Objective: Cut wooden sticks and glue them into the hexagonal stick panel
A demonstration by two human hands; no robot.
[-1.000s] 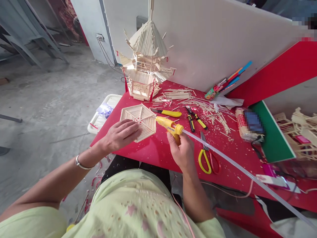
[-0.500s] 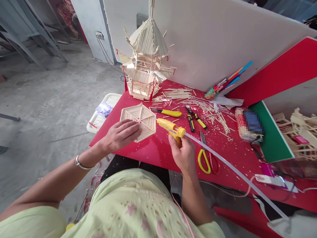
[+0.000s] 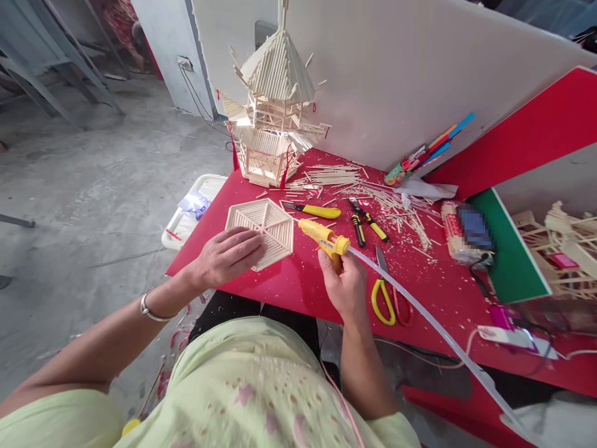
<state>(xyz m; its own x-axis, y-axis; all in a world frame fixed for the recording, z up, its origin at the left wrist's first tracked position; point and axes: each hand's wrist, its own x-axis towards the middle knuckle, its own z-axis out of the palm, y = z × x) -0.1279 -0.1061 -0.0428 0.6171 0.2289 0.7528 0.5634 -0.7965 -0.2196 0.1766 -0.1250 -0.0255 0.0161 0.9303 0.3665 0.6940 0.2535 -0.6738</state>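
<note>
My left hand grips the near left side of a hexagonal panel of thin wooden sticks; its fingers lie together over the panel and the thumb is hidden. In my right hand is a yellow hot glue gun, its nozzle beside the panel's right corner. Whether the tip touches the panel I cannot tell. A long, clear glue stick runs out of the gun's back and sags toward the lower right. Just beyond the panel lies a yellow utility knife.
A stick-built pagoda stands at the back of the red table. Loose sticks, pliers and scissors lie near the gun. To the right are a power strip and a green board.
The glue gun has shifted slightly right, its nozzle a little farther from the panel's corner. The glue stick's far end sags lower. My left hand stays on the panel.
</note>
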